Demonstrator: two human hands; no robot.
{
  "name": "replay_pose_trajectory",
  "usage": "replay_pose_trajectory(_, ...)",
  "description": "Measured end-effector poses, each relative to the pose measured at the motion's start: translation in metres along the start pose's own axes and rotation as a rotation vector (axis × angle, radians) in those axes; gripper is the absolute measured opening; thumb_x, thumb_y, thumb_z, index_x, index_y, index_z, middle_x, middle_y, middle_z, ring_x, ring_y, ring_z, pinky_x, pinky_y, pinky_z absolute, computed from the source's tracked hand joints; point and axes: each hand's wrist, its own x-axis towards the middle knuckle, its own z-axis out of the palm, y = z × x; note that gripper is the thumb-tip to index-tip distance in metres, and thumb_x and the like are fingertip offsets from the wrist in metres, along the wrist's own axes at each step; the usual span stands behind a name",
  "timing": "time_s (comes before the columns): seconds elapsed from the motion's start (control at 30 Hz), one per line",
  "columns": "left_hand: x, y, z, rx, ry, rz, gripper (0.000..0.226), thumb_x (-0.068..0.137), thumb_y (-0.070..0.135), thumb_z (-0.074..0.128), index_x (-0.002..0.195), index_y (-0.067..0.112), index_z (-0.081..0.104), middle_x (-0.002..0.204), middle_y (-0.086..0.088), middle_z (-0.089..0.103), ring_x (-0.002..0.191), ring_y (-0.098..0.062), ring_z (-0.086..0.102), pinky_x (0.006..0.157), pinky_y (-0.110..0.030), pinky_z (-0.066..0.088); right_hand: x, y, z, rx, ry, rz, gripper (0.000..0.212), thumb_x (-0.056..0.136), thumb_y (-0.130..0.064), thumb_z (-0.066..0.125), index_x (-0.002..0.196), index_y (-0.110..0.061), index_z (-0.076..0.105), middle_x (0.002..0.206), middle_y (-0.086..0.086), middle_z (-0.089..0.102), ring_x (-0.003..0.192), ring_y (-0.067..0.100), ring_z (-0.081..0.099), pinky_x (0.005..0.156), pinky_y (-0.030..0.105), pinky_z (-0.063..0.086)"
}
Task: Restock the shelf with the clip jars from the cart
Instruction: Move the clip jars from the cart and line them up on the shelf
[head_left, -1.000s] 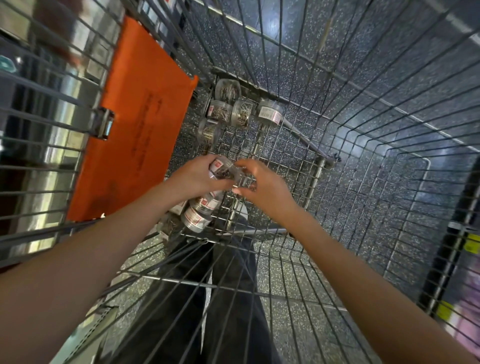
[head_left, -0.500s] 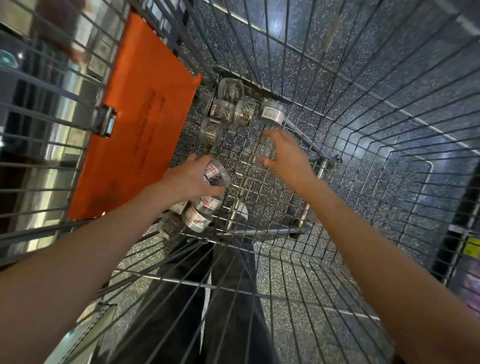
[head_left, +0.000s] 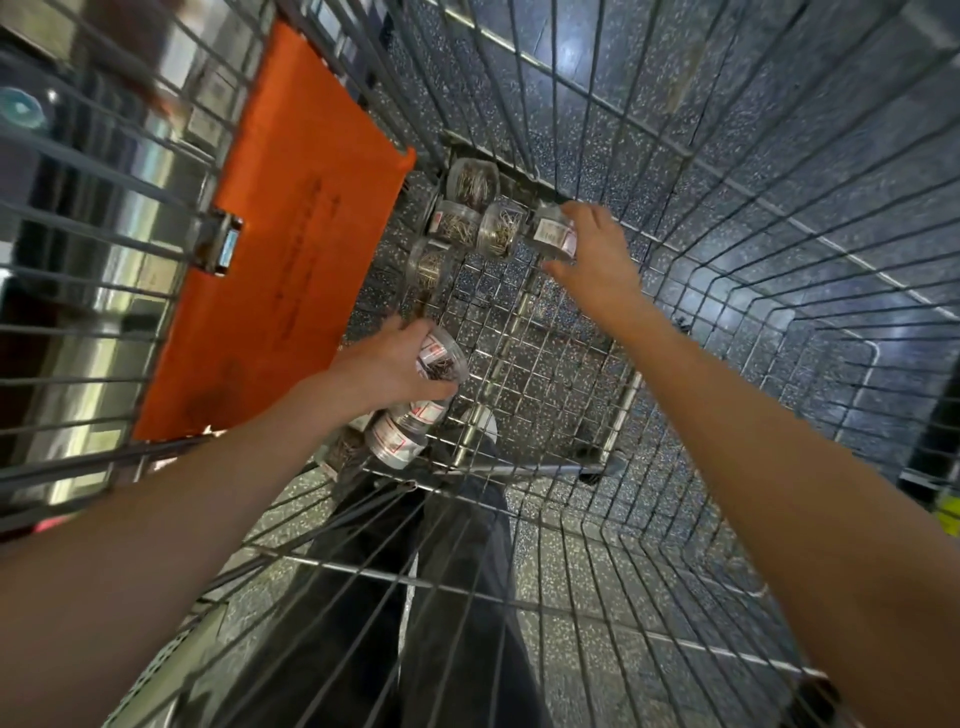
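Left hand (head_left: 387, 366) is gripping a clip jar (head_left: 441, 358), fingers curled round it, jar lifted just above the near group. Held jar is lying tilted, long axis running from the palm toward upper right, clear end facing the camera with the clips showing inside.

Right hand (head_left: 597, 260) is reaching to the far end of the cart (head_left: 727, 291); fingers are spread over a labelled jar (head_left: 555, 238), touching it from the right, but whether the grip is closed I cannot tell. That jar is lying on its side, long axis roughly left-right, label facing up.

Just left of it, four more jars (head_left: 470, 218) are sitting clustered in the far corner, mostly on their sides, ends pointing toward the camera. Two more jars (head_left: 402, 439) are lying under the left hand on the wire floor, beside the orange flap (head_left: 275, 249).

Progress: looks early. Shelf is not in view, most jars are sitting in the cart waiting, one in hand, one being reached.
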Motion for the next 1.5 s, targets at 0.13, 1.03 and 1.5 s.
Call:
replay_pose_trajectory(0.13, 0.001, 0.000, -0.001, -0.028, -0.001, -0.003, 0.071, 0.074, 0.052, 0.071, 0.132, 0.028, 0.039, 0.126, -0.003, 0.040, 0.095, -0.018, 0.058, 0.083, -0.034, 0.049, 0.006, 0.001, 0.001, -0.035, 0.011, -0.024, 0.061, 0.085, -0.019, 0.065, 0.139, -0.016, 0.037, 0.142, 0.004, 0.039, 0.132, 0.022, 0.034, 0.107, 0.036, 0.032)
replay_pose_trajectory(1.03, -0.064, 0.032, -0.063, 0.265, 0.026, 0.060, 0.073, 0.075, 0.057, 0.068, 0.135, 0.027, 0.039, 0.112, 0.003, 0.044, 0.087, -0.011, 0.052, 0.077, -0.029, 0.047, -0.036, -0.028, -0.043, -0.310, -0.217, -0.188, 0.059, 0.081, -0.034, 0.071, 0.132, -0.025, 0.043, 0.122, 0.009, 0.048, 0.108, 0.029, 0.053, 0.084, 0.046, 0.047)
replay_pose_trajectory(1.5, -0.165, 0.051, -0.123, 0.353, 0.133, 0.072, 0.067, 0.075, 0.051, 0.070, 0.130, 0.021, 0.045, 0.120, -0.004, 0.048, 0.098, -0.022, 0.059, 0.081, -0.037, 0.054, -0.104, -0.129, -0.142, -0.419, -0.137, -0.462, 0.054, 0.086, -0.033, 0.063, 0.135, -0.026, 0.041, 0.119, 0.005, 0.045, 0.107, 0.026, 0.052, 0.066, 0.031, 0.036)
